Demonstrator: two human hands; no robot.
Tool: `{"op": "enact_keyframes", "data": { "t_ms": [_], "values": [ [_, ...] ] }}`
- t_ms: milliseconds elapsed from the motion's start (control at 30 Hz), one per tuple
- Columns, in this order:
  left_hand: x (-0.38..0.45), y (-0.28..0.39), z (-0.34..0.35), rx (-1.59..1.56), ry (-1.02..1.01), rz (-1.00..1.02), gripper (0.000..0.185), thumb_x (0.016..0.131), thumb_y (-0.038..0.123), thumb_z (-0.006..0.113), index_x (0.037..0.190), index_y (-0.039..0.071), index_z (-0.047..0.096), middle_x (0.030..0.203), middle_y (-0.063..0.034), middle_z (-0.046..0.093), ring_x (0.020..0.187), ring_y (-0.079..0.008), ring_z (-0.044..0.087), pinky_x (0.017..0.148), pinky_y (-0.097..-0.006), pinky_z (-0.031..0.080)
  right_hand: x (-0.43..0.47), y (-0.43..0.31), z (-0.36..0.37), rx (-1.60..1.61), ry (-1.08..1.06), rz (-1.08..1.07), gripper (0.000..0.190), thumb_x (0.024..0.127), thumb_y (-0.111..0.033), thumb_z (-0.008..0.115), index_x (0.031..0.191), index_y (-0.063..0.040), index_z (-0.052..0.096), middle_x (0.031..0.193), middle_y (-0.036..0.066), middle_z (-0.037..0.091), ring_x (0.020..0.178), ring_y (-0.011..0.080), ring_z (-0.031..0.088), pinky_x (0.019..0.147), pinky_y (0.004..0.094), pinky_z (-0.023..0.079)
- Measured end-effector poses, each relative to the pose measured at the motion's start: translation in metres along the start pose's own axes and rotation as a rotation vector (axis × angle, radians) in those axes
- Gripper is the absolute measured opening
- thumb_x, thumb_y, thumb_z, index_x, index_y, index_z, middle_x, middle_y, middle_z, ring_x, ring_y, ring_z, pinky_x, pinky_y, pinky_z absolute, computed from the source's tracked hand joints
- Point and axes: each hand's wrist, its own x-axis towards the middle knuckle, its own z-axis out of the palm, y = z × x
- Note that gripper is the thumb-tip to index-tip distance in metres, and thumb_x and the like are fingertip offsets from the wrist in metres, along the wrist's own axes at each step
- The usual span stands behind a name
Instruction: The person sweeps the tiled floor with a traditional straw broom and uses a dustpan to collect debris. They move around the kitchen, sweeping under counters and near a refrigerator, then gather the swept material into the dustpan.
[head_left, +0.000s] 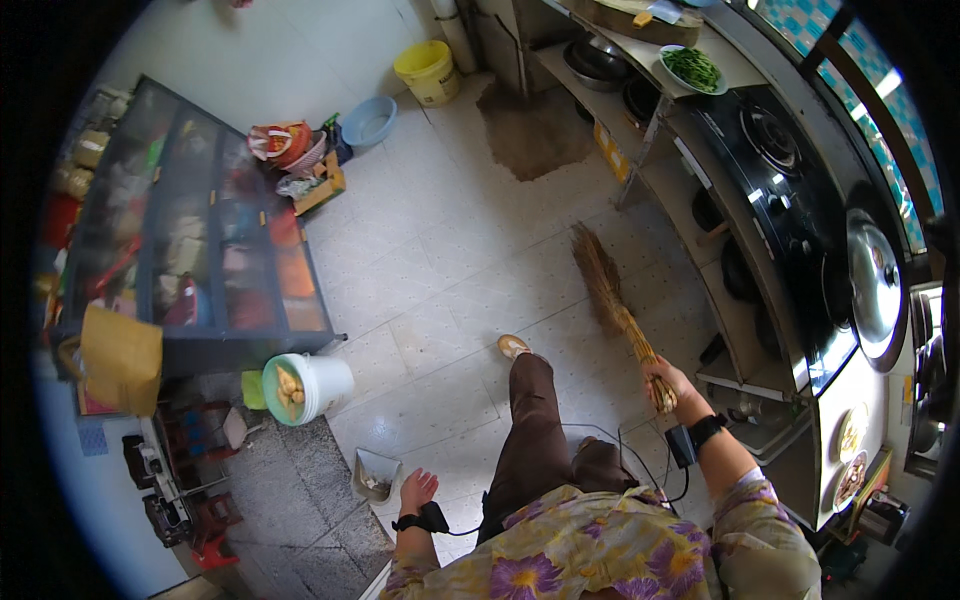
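My right hand (670, 382) is closed round the bound handle of a straw broom (637, 337). The broom's dark bristles (596, 262) point away from me, over the tiled floor beside the stove counter. My left hand (420, 489) hangs empty with its fingers apart, just right of a dustpan (376, 475) that holds some debris on the floor. Both wrists wear black straps with small devices and cables. My shoe (514, 346) is on the tiles between the broom and a white bucket (330, 381) with pale things on top.
A counter with a black gas stove (780, 187) and open shelves curves along the right. Left stands a glass-doored cabinet (202, 225). Against the far wall are a yellow bucket (429, 75), a blue basin (369, 121) and baskets (289, 144). A brown patch (529, 135) marks the far floor.
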Motion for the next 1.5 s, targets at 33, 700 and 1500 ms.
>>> {"op": "enact_keyframes", "data": {
  "t_ms": [33, 700, 1500],
  "values": [
    [0.009, 0.008, 0.01, -0.025, -0.028, -0.004, 0.042, 0.087, 0.024, 0.053, 0.124, 0.009, 0.042, 0.116, -0.0155, 0.047, 0.099, -0.0345, 0.054, 0.083, -0.0452, 0.048, 0.014, -0.021, 0.02, 0.038, -0.083, -0.018, 0.023, 0.085, -0.009, 0.051, 0.103, -0.013, 0.037, 0.063, 0.005, 0.046, 0.045, 0.0138, 0.05, 0.039, 0.0285, 0.046],
    [0.048, 0.339, 0.243, 0.002, 0.083, 0.162, 0.048, 0.083, 0.031, 0.059, 0.124, 0.011, 0.044, 0.124, -0.0151, 0.044, 0.106, -0.0321, 0.051, 0.09, -0.0418, 0.046, 0.425, -0.328, 0.309, 0.834, 0.185, -0.027, 0.015, 0.087, -0.015, 0.046, 0.09, 0.0, 0.044, 0.078, 0.01, 0.055, 0.068, 0.0256, 0.057, 0.07, 0.0392, 0.052],
    [0.149, 0.473, 0.456, 0.064, 0.188, -0.165, 0.042, 0.09, 0.029, 0.049, 0.126, 0.009, 0.041, 0.12, -0.0154, 0.047, 0.107, -0.0314, 0.052, 0.088, -0.0421, 0.046, 0.786, -0.551, 0.535, 0.477, 0.259, -0.007, 0.023, 0.082, -0.019, 0.048, 0.098, -0.003, 0.044, 0.089, 0.014, 0.052, 0.084, 0.0306, 0.055, 0.071, 0.0395, 0.047]
  ]
}}
